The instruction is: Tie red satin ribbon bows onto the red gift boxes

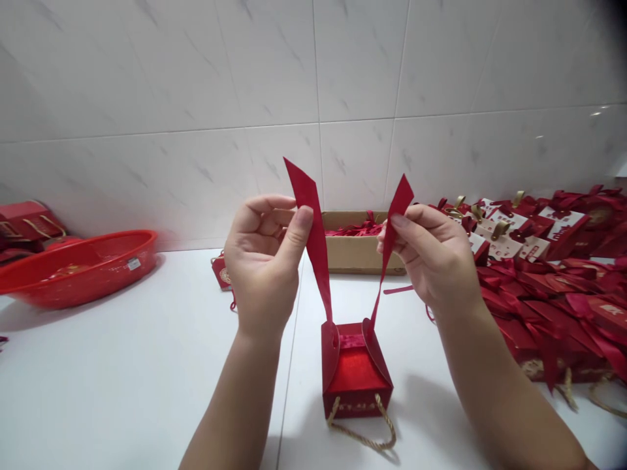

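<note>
A small red gift box [357, 369] stands on the white table in front of me, with a twisted gold cord handle [365, 440] hanging at its near side. A red ribbon [321, 258] passes through holes in the box's curved top flaps. My left hand [267, 261] pinches one ribbon end between thumb and fingers. The other ribbon end is pinched in my right hand [434, 251]. Both ends are held up above the box, apart from each other, their slanted tips sticking out past my fingers.
At the left lies a red plastic basin [98, 281] beside more red boxes [29, 222]. A cardboard box [353, 254] holding red ribbons stands against the tiled wall. Many finished-looking red gift boxes [543, 326] crowd the right side. A small red tag [221, 271] lies behind my left hand.
</note>
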{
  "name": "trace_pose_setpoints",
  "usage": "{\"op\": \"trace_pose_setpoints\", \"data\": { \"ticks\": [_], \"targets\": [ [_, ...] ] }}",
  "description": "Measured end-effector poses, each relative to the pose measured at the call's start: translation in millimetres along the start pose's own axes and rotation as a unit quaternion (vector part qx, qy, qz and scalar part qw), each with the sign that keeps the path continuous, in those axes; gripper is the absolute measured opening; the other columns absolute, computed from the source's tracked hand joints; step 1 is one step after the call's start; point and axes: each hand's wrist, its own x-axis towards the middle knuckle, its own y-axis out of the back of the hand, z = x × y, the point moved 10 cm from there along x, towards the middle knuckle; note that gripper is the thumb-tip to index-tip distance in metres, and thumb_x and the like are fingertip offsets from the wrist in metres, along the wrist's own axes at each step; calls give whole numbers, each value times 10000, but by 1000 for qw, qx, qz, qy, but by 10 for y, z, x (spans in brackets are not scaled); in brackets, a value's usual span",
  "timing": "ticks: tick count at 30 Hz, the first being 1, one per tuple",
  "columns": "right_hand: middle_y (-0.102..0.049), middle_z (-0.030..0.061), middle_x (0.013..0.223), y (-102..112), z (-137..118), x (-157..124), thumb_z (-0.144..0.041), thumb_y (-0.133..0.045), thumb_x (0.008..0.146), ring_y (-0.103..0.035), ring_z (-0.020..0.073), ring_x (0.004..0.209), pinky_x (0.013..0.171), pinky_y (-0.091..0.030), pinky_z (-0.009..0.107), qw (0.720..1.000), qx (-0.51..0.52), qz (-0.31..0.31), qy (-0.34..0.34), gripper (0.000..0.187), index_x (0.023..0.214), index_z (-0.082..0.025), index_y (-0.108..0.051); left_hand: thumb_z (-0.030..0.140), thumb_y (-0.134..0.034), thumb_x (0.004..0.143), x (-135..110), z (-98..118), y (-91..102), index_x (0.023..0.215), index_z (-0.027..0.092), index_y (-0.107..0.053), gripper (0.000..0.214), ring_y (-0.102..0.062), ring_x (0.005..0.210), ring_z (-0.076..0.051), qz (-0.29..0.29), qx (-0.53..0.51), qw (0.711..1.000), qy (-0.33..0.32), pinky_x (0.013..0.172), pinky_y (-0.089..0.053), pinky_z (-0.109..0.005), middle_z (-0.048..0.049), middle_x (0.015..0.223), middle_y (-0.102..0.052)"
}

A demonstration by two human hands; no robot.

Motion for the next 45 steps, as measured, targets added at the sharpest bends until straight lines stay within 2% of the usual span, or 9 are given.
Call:
{"op": "trace_pose_setpoints", "data": {
  "ticks": [4, 12, 16, 20, 29, 33, 38, 43, 45],
  "targets": [
    [-554, -11, 685, 74, -41, -2, -354, -610, 795, -546, 121, 633, 612, -476, 268, 999, -25, 29, 21, 140, 730, -235, -577, 373, -653, 750, -39, 122, 43, 824, 257, -553, 170, -652, 885, -169, 28, 58, 997, -48, 709, -520, -306, 29, 835, -657],
    [-570, -25, 646, 154, -114, 17, -330, -657, 773, -536, 93, 581, 558, -458, 230, 997, 12, 50, 63, 140, 701, -214, -623, 259, -747, 681, -39, 148, -34, 793, 220, -536, 242, -654, 679, -119, 8, -65, 990, -121, 691, -527, -273, 46, 676, -620],
    [-567, -35, 615, 192, -132, 32, -274, -663, 767, -515, 80, 549, 524, -440, 218, 995, 43, 55, 66, 110, 676, -216, -644, 216, -744, 688, -49, 164, -85, 794, 210, -538, 231, -649, 680, -110, -5, -58, 989, -139, 692, -534, -260, 33, 691, -626],
    [-591, -31, 624, 225, -163, 37, -264, -654, 769, -534, 91, 554, 527, -453, 230, 995, 33, 65, 74, 111, 666, -223, -643, 209, -747, 685, -66, 224, -22, 787, 217, -540, 231, -632, 681, -104, 25, -37, 984, -170, 690, -535, -261, 39, 698, -603],
    [-622, -26, 625, 287, -223, 41, -270, -674, 761, -599, 108, 576, 559, -493, 248, 990, 13, 102, 100, 101, 685, -209, -647, 225, -753, 678, -32, 191, 56, 774, 224, -551, 223, -626, 679, -100, 53, -33, 983, -175, 677, -526, -266, 54, 693, -587],
    [-626, -31, 587, 209, -158, 45, -296, -656, 781, -590, 109, 489, 502, -507, 258, 994, 8, 75, 73, 106, 739, -203, -627, 185, -745, 685, -53, 183, -15, 776, 221, -596, 178, -634, 691, -95, 36, -48, 984, -166, 676, -537, -247, 43, 717, -621],
    [-617, -34, 564, 49, -70, 12, -243, -681, 751, -561, 86, 459, 455, -482, 222, 1000, 0, 21, 22, 80, 801, -185, -657, 169, -732, 697, -135, 213, -232, 753, 217, -652, 109, -649, 691, -114, -46, -47, 984, -163, 661, -553, -260, 21, 723, -677],
    [-659, -4, 679, -269, 17, -42, -181, -645, 765, -591, 95, 566, 552, -522, 239, 985, 83, -144, -43, 91, 834, -185, -705, 191, -729, 697, -177, 144, -433, 745, 203, -667, 80, -650, 688, -138, -130, -15, 983, -130, 640, -553, -292, -10, 760, -697],
    [-661, 0, 719, -351, 44, -68, -171, -629, 774, -598, 98, 600, 587, -530, 245, 971, 124, -193, -66, 127, 866, -197, -713, 193, -728, 696, -172, 125, -449, 731, 195, -651, 85, -638, 673, -124, -135, 5, 982, -133, 637, -542, -276, -2, 738, -683]
  ]
}}
